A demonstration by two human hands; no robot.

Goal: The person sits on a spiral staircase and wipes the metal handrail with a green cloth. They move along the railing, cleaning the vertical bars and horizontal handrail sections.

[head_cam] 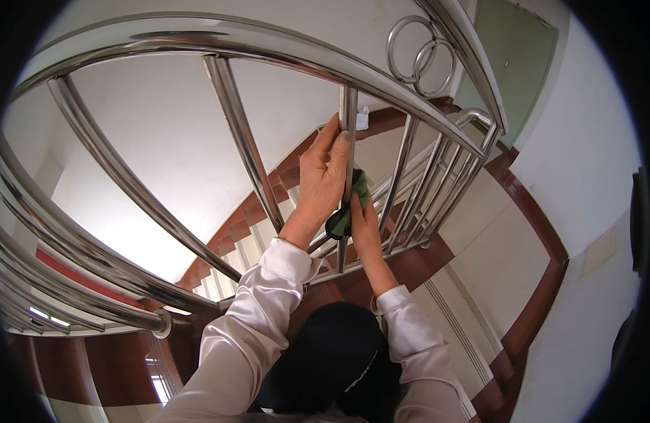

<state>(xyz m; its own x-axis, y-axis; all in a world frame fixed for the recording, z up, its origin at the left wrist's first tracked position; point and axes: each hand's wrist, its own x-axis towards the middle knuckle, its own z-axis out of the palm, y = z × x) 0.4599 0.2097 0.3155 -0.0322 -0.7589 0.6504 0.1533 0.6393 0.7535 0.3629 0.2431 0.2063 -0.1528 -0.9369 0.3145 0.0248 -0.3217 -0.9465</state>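
In the middle of the head view, an upright steel baluster (348, 106) runs down from the curved stainless steel handrail (282, 45). My left hand (325, 169) grips this baluster a little below the handrail, with the fingers on one side and the thumb on the near side. Lower down, my right hand (364, 227) holds a green and black cloth (339, 223) around the same baluster. Part of the cloth hides behind the post and my right fingers. Both hands are on the one post, the left above the right.
More steel balusters (245, 143) stand to the left and right. Stairs (457, 322) with dark red edging descend at the lower right. A white plastic bag (362, 119) lies on the landing near the wall. A green door (507, 63) is at the upper right.
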